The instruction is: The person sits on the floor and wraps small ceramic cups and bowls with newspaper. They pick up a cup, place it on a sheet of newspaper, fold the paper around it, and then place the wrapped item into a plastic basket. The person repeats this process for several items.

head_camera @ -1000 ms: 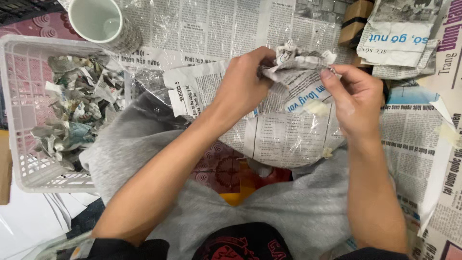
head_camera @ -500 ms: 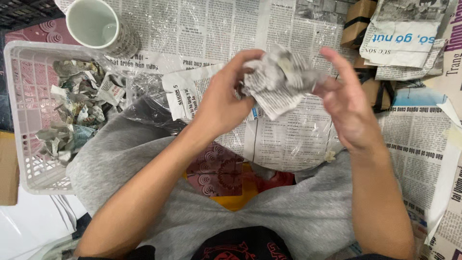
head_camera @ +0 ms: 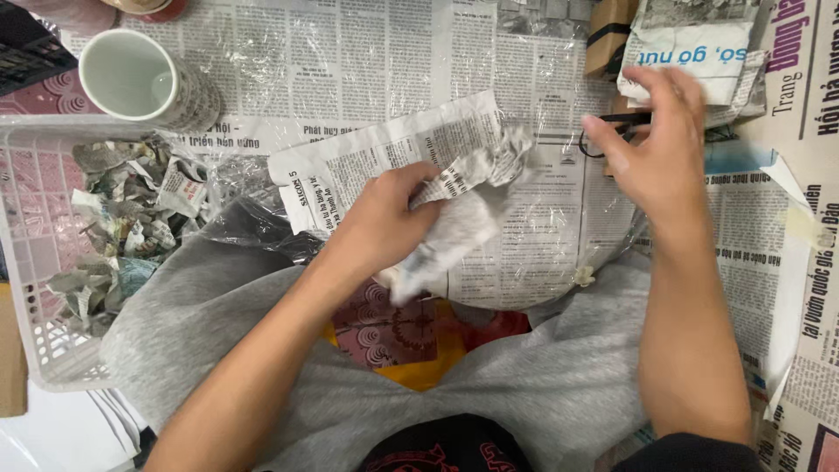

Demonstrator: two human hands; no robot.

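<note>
Left hand [head_camera: 384, 223] grips crumpled newspaper [head_camera: 463, 205]; right hand [head_camera: 651, 144], fingers spread, seemingly touches black scissors [head_camera: 612, 127] below a white packet [head_camera: 695, 44].

White cup [head_camera: 131, 74] lying tipped at upper left, white plastic basket [head_camera: 35, 262] of crumpled newspaper scraps [head_camera: 114, 227] at left, newspaper sheets under clear plastic film [head_camera: 350, 61] across the floor, brown cardboard box [head_camera: 607, 35] at top, grey trousers [head_camera: 542, 385] below.
</note>
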